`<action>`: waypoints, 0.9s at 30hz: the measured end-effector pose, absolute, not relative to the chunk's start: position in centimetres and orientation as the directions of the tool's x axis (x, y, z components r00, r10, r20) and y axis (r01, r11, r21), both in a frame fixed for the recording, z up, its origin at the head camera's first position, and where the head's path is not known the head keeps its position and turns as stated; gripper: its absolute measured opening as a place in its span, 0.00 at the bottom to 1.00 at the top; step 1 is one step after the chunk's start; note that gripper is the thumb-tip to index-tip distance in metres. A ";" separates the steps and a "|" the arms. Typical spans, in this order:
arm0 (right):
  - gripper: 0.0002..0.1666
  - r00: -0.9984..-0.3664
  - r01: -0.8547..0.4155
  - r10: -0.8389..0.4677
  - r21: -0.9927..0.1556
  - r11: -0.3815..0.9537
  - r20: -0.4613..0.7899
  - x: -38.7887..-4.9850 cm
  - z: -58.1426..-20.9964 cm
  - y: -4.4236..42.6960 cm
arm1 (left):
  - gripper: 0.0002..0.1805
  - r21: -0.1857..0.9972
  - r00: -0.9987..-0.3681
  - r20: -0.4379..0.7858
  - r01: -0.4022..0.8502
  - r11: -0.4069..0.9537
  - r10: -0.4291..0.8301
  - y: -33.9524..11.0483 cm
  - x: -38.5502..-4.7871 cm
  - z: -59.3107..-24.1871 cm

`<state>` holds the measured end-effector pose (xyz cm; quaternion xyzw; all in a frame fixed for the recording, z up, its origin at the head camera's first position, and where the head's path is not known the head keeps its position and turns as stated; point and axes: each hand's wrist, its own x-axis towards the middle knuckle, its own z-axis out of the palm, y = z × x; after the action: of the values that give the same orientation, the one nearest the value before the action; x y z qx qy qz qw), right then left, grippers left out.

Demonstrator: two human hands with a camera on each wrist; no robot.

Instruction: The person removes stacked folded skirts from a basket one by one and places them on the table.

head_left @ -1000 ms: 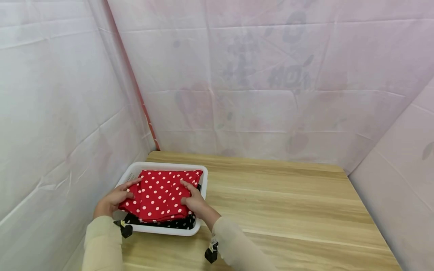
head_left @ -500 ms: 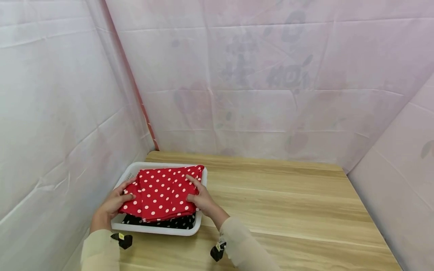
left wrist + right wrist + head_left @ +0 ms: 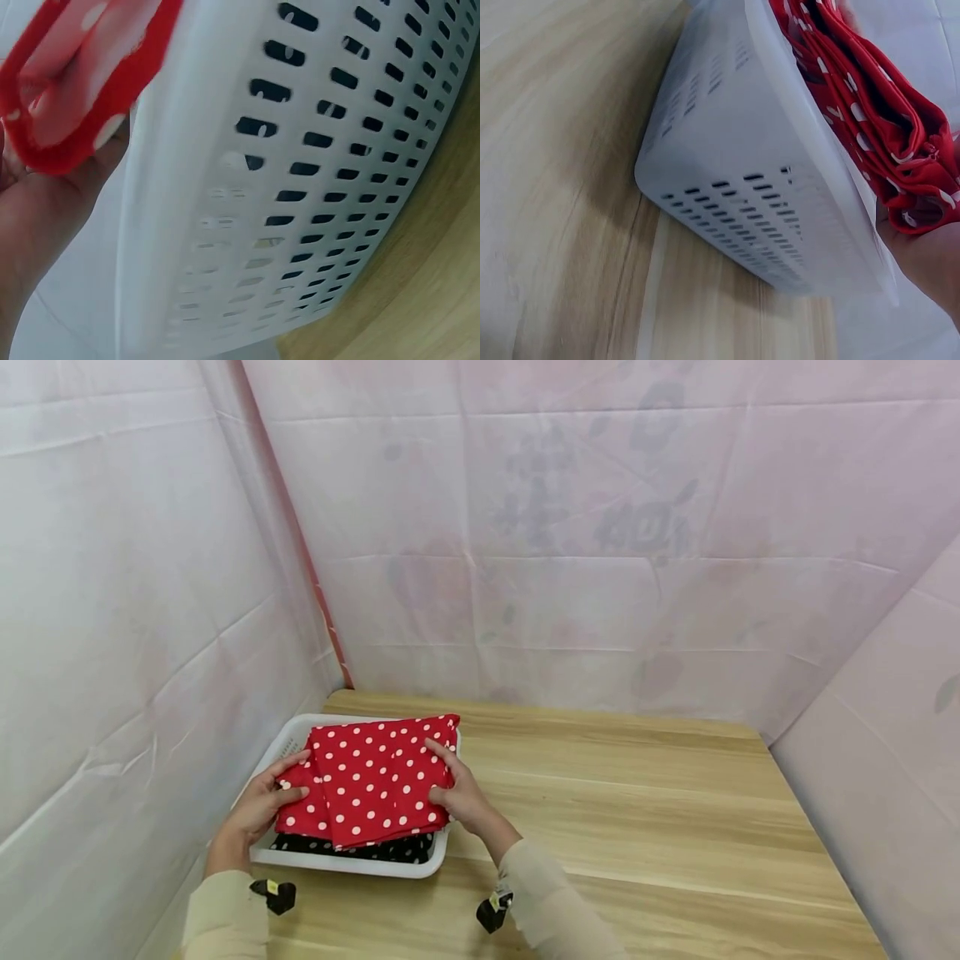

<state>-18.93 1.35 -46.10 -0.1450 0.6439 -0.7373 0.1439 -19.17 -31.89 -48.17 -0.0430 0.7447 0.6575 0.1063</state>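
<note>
A folded red cloth with white dots [image 3: 367, 777] is held by both hands over a white basket [image 3: 352, 864]. My left hand [image 3: 258, 806] grips its left edge, thumb on top. My right hand [image 3: 461, 793] pinches the right edge, fingers partly under the cloth. Below it in the basket lies black cloth with white dots [image 3: 375, 848]. In the left wrist view the red cloth [image 3: 82, 97] passes over the basket's rim beside my hand [image 3: 45, 217]. Several folded layers of the cloth [image 3: 877, 112] show above the rim in the right wrist view, gripped by my hand [image 3: 930, 255].
The basket stands at the left of a wooden table [image 3: 637, 827], close to the pale left sheet wall [image 3: 150, 610]. Another printed sheet [image 3: 562, 527] hangs behind the table. A black device is strapped at each wrist. The table surface extends to the right.
Both hands have raised the red cloth slightly and shifted it to the right and away from me. Its right end now overlaps the basket's right rim. The basket has stayed in place.
</note>
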 end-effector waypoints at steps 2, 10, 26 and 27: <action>0.47 -0.910 0.020 -0.413 -0.992 -0.125 0.033 -18.9 -46.0 1.7 | 0.38 0.971 -0.974 -0.208 -0.194 0.139 0.092 -31.8 -19.2 -48.0; 0.48 -0.890 0.004 -0.453 -0.993 -0.118 0.050 -19.8 -47.1 2.5 | 0.37 0.971 -0.967 -0.195 -0.167 0.172 0.161 -32.1 -19.0 -47.8; 0.48 -0.891 -0.022 -0.448 -0.993 -0.116 0.072 -20.6 -48.0 3.6 | 0.41 0.980 -0.937 -0.174 -0.134 0.148 0.302 -31.2 -19.4 -47.7; 0.48 -0.886 -0.024 -0.457 -0.993 -0.115 0.074 -20.5 -48.0 3.7 | 0.41 0.981 -0.936 -0.173 -0.135 0.142 0.306 -31.1 -19.3 -47.8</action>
<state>-20.54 3.69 -48.02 -0.1854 0.6480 -0.7234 0.1497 -19.31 -31.11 -47.77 0.0579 0.7365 0.6525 0.1690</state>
